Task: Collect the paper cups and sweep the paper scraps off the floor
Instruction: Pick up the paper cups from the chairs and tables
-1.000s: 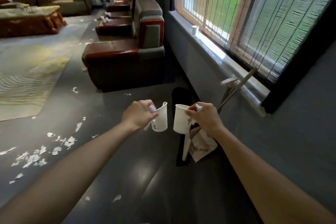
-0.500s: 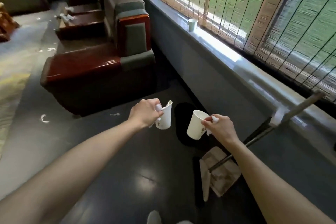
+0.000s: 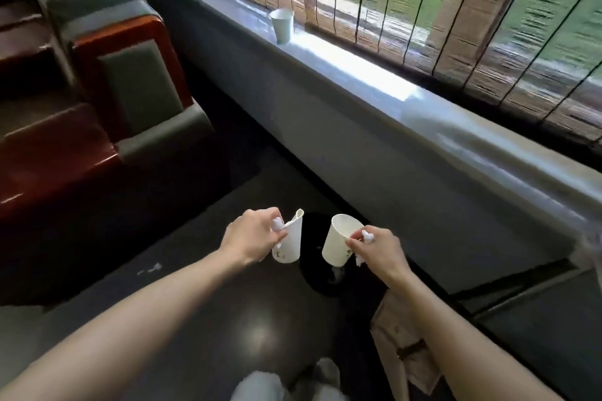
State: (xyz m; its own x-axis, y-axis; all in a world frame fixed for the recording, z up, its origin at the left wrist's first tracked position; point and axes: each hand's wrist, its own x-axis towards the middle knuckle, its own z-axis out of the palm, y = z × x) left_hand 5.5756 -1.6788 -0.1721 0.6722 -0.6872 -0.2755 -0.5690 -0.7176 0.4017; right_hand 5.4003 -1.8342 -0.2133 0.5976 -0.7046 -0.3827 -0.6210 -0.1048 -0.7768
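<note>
The left hand (image 3: 252,238) is pinching a creased cup (image 3: 289,246) in curled fingers; the right hand (image 3: 381,252) is likewise gripping a tilted cup (image 3: 338,242). A third cup (image 3: 282,24) is standing on the windowsill (image 3: 358,70).

bare forearms (image 3: 136,319), white-painted nails (image 3: 277,223), pale grey trousers (image 3: 257,388), pale shoe (image 3: 326,369).

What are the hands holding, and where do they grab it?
Left hand pinches a squashed white paper cup near its bent rim; right hand pinches a rounder white paper cup by its side.
</note>
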